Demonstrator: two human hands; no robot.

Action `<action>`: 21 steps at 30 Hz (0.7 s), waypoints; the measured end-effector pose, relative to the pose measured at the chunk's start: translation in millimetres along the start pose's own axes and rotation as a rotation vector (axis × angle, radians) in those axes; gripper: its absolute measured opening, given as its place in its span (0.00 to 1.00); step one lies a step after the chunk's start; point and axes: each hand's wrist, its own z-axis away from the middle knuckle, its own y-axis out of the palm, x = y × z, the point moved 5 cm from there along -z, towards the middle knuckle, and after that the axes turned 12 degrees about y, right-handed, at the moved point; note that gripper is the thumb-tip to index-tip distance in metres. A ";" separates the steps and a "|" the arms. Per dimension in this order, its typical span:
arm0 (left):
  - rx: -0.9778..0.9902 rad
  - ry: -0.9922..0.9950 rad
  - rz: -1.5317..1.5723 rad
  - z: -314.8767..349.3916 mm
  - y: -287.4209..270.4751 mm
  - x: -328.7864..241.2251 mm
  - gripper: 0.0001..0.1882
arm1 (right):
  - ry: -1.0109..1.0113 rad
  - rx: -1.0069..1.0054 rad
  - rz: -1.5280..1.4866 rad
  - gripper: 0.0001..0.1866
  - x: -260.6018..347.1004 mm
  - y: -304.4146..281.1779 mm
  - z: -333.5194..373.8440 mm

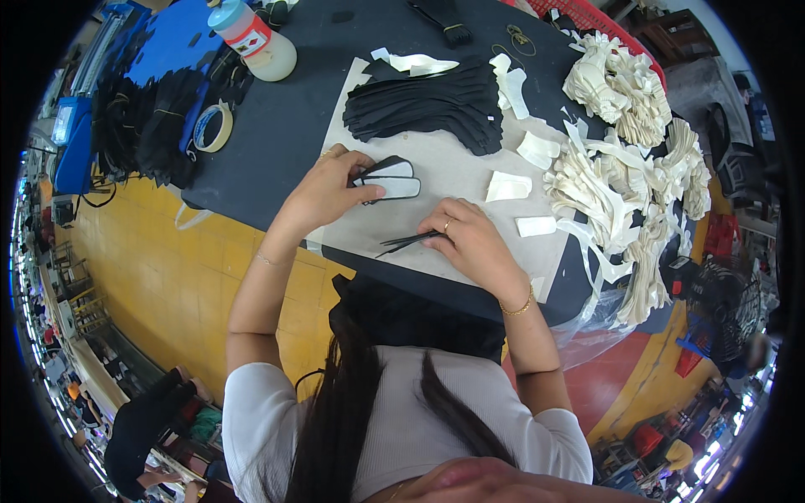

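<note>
My left hand (335, 186) is closed on a few small black-edged pieces (394, 188) with pale grey faces and rounded ends, slightly fanned, thumb on top. To its right, over the near part of the paper sheet, my right hand (468, 237) pinches thin black strips (408, 242) that point left and spread apart at the tips. I cannot tell whether these are tweezers or flat pieces seen edge-on. Beyond both hands lies a wide fanned row of black fabric pieces (423, 107). Several loose cream pieces, one a small cream patch (508, 186), lie right of it.
Heaps of cream strips (599, 189) cover the table's right side, by a red basket (616, 29). A bottle (256, 46) of pale liquid, a tape roll (213, 127) and black bundles (159, 117) stand left. A black brush (444, 25) lies at the back; a fan (721, 302) is at right.
</note>
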 end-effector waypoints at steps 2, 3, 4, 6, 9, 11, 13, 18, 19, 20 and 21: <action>-0.075 0.101 0.014 6.0 2.5 -11.2 0.23 | 0.017 -0.032 -0.011 0.08 -1.1 1.8 2.5; -0.121 0.162 0.023 9.7 5.1 -18.5 0.23 | 0.045 -0.039 -0.024 0.08 -2.4 3.4 4.0; -0.088 0.157 0.035 12.2 12.4 -22.5 0.23 | 0.077 -0.046 -0.038 0.08 -3.7 5.3 5.6; -0.136 0.270 -0.026 19.3 23.1 -37.0 0.24 | 0.098 -0.108 -0.048 0.09 -5.1 7.1 6.2; -0.164 0.325 -0.080 23.5 29.4 -42.7 0.27 | 0.098 -0.190 -0.048 0.09 -5.9 8.6 7.2; -0.179 0.336 -0.087 24.2 26.2 -41.1 0.29 | 0.084 -0.226 -0.026 0.11 -6.7 8.6 6.3; -0.158 0.385 -0.134 28.2 24.7 -43.7 0.31 | 0.077 -0.248 0.010 0.13 -7.4 10.1 4.8; -0.076 0.287 -0.242 33.5 32.5 -46.7 0.33 | 0.103 -0.370 -0.042 0.28 -10.7 10.9 7.8; -0.060 0.230 -0.202 34.4 35.0 -45.1 0.32 | 0.103 -0.397 -0.054 0.33 -10.9 10.4 9.7; -0.045 0.173 -0.163 35.0 38.0 -43.3 0.32 | 0.111 -0.393 -0.169 0.37 -11.4 12.2 10.0; -0.069 0.148 -0.108 35.0 39.2 -42.5 0.32 | 0.114 -0.392 -0.285 0.42 -11.2 15.1 9.3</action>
